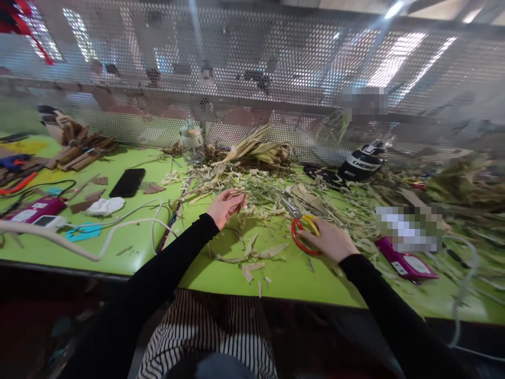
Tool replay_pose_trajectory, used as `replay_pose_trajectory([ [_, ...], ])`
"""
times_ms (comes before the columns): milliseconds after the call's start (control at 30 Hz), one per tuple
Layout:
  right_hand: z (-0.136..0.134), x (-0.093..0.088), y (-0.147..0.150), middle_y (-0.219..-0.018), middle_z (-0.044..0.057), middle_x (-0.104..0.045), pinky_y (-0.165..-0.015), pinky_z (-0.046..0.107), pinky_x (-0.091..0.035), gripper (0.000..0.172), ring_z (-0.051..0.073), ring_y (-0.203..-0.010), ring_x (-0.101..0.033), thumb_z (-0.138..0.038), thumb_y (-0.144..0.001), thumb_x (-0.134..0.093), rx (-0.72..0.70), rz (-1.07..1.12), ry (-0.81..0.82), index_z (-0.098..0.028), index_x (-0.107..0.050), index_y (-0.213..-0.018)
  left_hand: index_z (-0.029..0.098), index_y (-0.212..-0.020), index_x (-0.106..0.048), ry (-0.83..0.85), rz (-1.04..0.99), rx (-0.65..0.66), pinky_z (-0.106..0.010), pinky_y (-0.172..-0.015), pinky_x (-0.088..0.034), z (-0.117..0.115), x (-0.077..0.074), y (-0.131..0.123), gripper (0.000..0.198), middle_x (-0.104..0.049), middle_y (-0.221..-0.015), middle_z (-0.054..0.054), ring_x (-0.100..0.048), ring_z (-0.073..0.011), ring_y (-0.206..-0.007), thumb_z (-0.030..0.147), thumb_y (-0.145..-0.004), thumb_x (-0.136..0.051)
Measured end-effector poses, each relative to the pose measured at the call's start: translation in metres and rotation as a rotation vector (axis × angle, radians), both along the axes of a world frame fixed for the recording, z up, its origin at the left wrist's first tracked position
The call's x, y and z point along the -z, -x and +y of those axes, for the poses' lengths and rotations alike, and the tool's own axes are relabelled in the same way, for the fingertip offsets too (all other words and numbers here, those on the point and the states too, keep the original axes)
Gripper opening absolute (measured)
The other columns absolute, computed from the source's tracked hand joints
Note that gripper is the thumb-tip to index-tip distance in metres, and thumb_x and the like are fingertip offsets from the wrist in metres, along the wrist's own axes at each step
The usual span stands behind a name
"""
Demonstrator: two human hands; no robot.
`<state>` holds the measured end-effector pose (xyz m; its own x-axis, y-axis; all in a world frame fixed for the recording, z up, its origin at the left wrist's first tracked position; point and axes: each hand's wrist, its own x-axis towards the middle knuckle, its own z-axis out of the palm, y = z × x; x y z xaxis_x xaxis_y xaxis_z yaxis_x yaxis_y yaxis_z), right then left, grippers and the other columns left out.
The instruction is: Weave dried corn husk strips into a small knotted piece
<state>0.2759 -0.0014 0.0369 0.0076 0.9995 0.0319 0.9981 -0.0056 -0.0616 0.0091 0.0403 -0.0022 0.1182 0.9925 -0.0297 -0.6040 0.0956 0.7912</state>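
Note:
Scissors (302, 237) with red and yellow handles and metal blades lie at the middle right of the green table, blades toward the back. My right hand (329, 239) is over their handles, its fingers at the yellow loop; whether it grips them is hard to tell. Left of the scissors, my left hand (228, 207) is raised with its fingertips pinched together on something thin and pale, too small to name. Cut dried-leaf scraps (252, 249) are strewn below and between the hands. Beyond them, green and pale shreds (262, 190) form a loose pile.
A dried leaf bundle (258, 151) and a clear bottle (191, 142) stand at the back. A black phone (127, 182), white cables and brown rolls (84, 150) are left. A black bottle (361, 162) and a magenta box (406, 260) are right, before a perforated metal screen (244, 63).

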Motion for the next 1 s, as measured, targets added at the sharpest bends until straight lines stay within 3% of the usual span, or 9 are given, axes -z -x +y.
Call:
replay_pose_trajectory([
  [133, 0.002, -0.007, 0.018, -0.113, 0.022, -0.061, -0.09, 0.045, -0.042, 0.042, 0.034, -0.108, -0.054, -0.043, -0.087, -0.045, -0.053, 0.032, -0.203, -0.009, -0.061, -0.105, 0.015, -0.081, -0.053, -0.001, 0.016, 0.048, -0.025, -0.066, -0.052, -0.005, -0.001, -0.005, 0.036, -0.07, -0.08, -0.004, -0.066, -0.0112, -0.067, 0.02, -0.059, -0.081],
  [167, 0.001, -0.01, 0.029, -0.117, 0.02, -0.06, -0.091, 0.043, -0.043, 0.041, 0.03, -0.106, -0.056, -0.042, -0.09, -0.041, -0.109, 0.126, -0.259, -0.011, -0.059, -0.111, 0.015, -0.082, -0.054, -0.008, 0.021, 0.066, -0.026, -0.067, -0.052, -0.008, -0.002, -0.008, 0.037, -0.07, -0.08, -0.004, -0.066, -0.0114, -0.068, 0.021, -0.058, -0.082],
  [233, -0.001, -0.015, 0.055, -0.117, 0.014, -0.062, -0.085, 0.035, -0.048, 0.043, 0.022, -0.097, -0.061, -0.042, -0.092, -0.038, -0.284, 0.374, -0.163, -0.014, -0.052, -0.122, 0.015, -0.081, -0.054, -0.024, 0.032, 0.101, -0.028, -0.07, -0.053, -0.015, -0.003, -0.015, 0.039, -0.068, -0.078, -0.002, -0.065, -0.0114, -0.068, 0.023, -0.056, -0.083],
  [367, -0.002, -0.018, 0.087, -0.114, 0.005, -0.064, -0.081, 0.025, -0.048, 0.039, 0.014, -0.094, -0.062, -0.041, -0.095, -0.032, -0.294, 0.367, -0.129, -0.02, -0.05, -0.124, 0.014, -0.081, -0.056, -0.051, 0.06, 0.157, -0.031, -0.072, -0.054, -0.028, -0.004, -0.024, 0.039, -0.066, -0.074, 0.0, -0.064, -0.0114, -0.068, 0.025, -0.055, -0.084],
  [500, -0.006, -0.014, 0.061, -0.113, 0.017, -0.062, -0.087, 0.036, -0.043, 0.034, 0.025, -0.102, -0.058, -0.029, -0.092, -0.037, -0.083, 0.195, -0.129, -0.011, -0.054, -0.116, 0.015, -0.083, -0.055, -0.055, 0.063, 0.153, -0.031, -0.07, -0.054, -0.033, -0.009, -0.022, 0.038, -0.066, -0.074, -0.001, -0.064, -0.0116, -0.065, 0.025, -0.058, -0.082],
  [600, -0.011, -0.009, 0.022, -0.089, 0.019, -0.066, -0.075, 0.037, -0.044, 0.019, 0.029, -0.086, -0.063, -0.019, -0.081, -0.05, 0.057, 0.055, 0.014, -0.009, -0.063, -0.092, 0.016, -0.082, -0.053, -0.052, 0.043, 0.123, -0.029, -0.068, -0.053, -0.032, -0.012, -0.02, 0.039, -0.066, -0.077, -0.001, -0.064, -0.0114, -0.066, 0.024, -0.057, -0.082],
  [700, -0.013, -0.001, -0.003, -0.081, 0.015, -0.067, -0.069, 0.032, -0.043, 0.012, 0.027, -0.079, -0.064, -0.016, -0.074, -0.056, 0.051, -0.013, 0.129, -0.011, -0.063, -0.081, 0.016, -0.083, -0.054, -0.05, 0.037, 0.109, -0.025, -0.063, -0.052, -0.031, -0.013, -0.02, 0.04, -0.066, -0.079, -0.001, -0.063, -0.0101, -0.066, 0.026, -0.056, -0.082],
  [867, 0.003, 0.008, -0.009, -0.105, 0.022, -0.063, -0.074, 0.034, -0.042, 0.034, 0.032, -0.097, -0.059, -0.024, -0.07, -0.059, 0.071, -0.027, 0.126, -0.008, -0.059, -0.1, 0.016, -0.084, -0.056, -0.05, 0.059, 0.118, -0.023, -0.061, -0.052, -0.036, -0.015, -0.022, 0.044, -0.066, -0.079, -0.002, -0.063, -0.0109, -0.069, 0.031, -0.053, -0.083],
  [1000, 0.02, 0.009, -0.014, -0.079, 0.016, -0.066, -0.061, 0.031, -0.041, 0.022, 0.027, -0.073, -0.062, -0.028, -0.066, -0.062, 0.116, 0.042, 0.165, -0.011, -0.06, -0.08, 0.017, -0.083, -0.057, -0.061, 0.068, 0.096, -0.022, -0.06, -0.052, -0.039, -0.019, -0.019, 0.044, -0.065, -0.082, -0.001, -0.062, -0.01, -0.069, 0.033, -0.052, -0.084],
])
